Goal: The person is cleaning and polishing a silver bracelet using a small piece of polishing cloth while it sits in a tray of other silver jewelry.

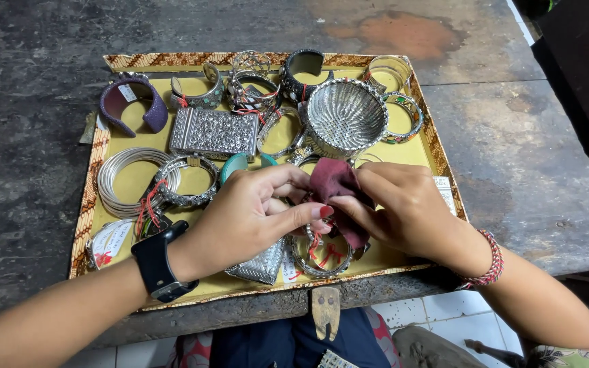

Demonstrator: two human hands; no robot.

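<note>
a dark red cloth (335, 182) sits bunched between two hands above the near middle of a tray. the right hand (403, 208) has its fingers curled closed over the cloth, pinching it from the right. the left hand (250, 218) meets it from the other side, fingers bent and thumb pressed in against the cloth; a small piece seems to be held inside the folds, but it is too hidden to tell what it is. the left wrist wears a black watch (158, 262), and the right wrist a red and white braided band (489, 262).

under the hands lies a yellow tray (417, 153) with a brown patterned rim, crowded with jewellery. just below the fingers rests a silver bangle with red thread (318, 259), beside a silver heart-shaped box (260, 266). further out are a turquoise bangle (240, 163), a stack of thin silver bangles (127, 177), an embossed silver rectangular box (214, 131) and a round silver filigree bowl (345, 117) (standing upright). at the far left corner sits a purple cuff (134, 102), and at the far edge a black cuff (301, 68). the tray rests on a worn dark wooden table (512, 157).
</note>
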